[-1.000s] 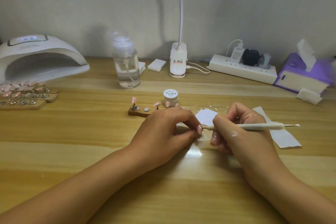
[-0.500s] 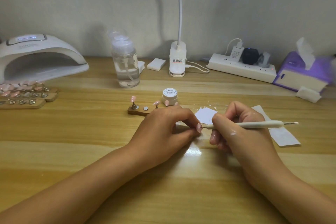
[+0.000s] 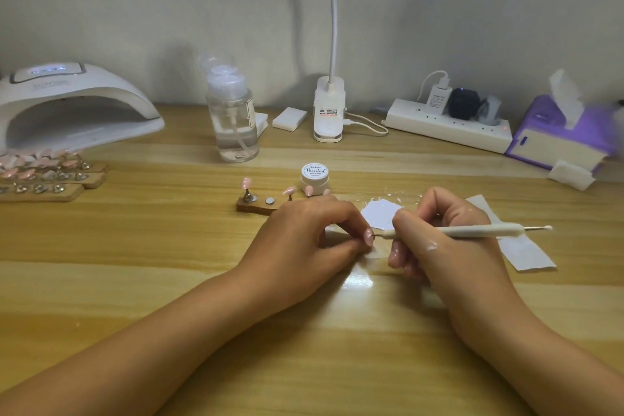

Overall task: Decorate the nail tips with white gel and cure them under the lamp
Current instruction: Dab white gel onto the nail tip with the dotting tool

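My left hand [image 3: 304, 240] pinches a small pink nail tip [image 3: 369, 236] between thumb and fingers, low over the table. My right hand [image 3: 439, 240] grips a white dotting pen [image 3: 472, 231] lying level, its fine point touching that tip. Behind my left hand, a wooden holder [image 3: 256, 206] carries a few pink tips on metal stands. A white gel pot [image 3: 314, 176] labelled "Painted" sits closed just behind it. The white curing lamp [image 3: 67, 105] stands at the far left with its display lit.
Wooden strips of pink tips [image 3: 44, 176] lie in front of the lamp. A clear pump bottle [image 3: 233, 115], desk lamp base [image 3: 329, 111], power strip [image 3: 449, 125] and purple tissue box [image 3: 557, 135] line the back. White paper pieces [image 3: 520, 250] with gel smears lie under and right of my right hand.
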The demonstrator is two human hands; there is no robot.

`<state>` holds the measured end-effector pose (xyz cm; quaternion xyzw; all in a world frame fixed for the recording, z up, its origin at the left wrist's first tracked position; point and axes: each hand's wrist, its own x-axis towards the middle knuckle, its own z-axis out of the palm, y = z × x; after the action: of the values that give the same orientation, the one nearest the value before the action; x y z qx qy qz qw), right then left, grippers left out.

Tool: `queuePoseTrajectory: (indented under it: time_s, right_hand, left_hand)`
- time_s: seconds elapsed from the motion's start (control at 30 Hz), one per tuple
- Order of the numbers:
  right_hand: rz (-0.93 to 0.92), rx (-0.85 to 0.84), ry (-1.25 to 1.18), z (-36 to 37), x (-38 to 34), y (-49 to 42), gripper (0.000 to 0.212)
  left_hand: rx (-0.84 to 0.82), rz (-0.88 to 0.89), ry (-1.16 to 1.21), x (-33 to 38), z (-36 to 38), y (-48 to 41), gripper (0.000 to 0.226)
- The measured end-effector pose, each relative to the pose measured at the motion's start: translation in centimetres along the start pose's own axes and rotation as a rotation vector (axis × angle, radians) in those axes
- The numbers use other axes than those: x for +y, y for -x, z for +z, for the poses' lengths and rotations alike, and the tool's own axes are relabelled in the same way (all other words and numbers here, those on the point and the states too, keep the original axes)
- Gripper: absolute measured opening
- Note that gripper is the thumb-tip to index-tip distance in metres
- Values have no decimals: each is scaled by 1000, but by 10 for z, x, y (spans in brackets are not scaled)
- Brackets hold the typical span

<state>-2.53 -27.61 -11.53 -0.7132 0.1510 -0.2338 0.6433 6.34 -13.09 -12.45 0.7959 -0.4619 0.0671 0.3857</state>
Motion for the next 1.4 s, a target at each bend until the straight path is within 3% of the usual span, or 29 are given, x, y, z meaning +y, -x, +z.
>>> queuePoseTrajectory:
  time_s: [0.1,0.17,0.23,0.37,0.57,0.83,0.97,1.1,1.3,1.4]
  right_hand:
    - [-15,66,-112,-3,-3,0,42]
    - [-78,126,-109,-6,-5,-3,36]
    - [-143,164,-26,-13,-5,-9,28]
    - [-119,149,337,-25,4,-20,37]
    - [-16,58,507,-25,9,-21,30]
    - [-39,88,468,-24,7,-21,22]
    - [-152,201,286,-25,-2,-17,28]
    - [-47,66,-43,-11,-8,-4,32]
    - [26,-33,22,-2,-3,0,35]
    - [35,-57,78,-1,-2,0,20]
  left_hand:
    - [0,4,11,-1,0,0,9]
    - [5,11,7,-2,0,0,8]
    - [13,15,13,-2,1,0,7]
    - [5,13,20,-1,2,0,7]
    - [1,3,18,-2,1,0,9]
    - [-7,-1,38,1,0,0,9]
    - [-2,16,42,1,0,1,9]
    - [-13,-20,72,1,-1,0,7]
    - [-6,-10,13,1,-2,0,8]
    - [-10,-7,27,1,-1,0,8]
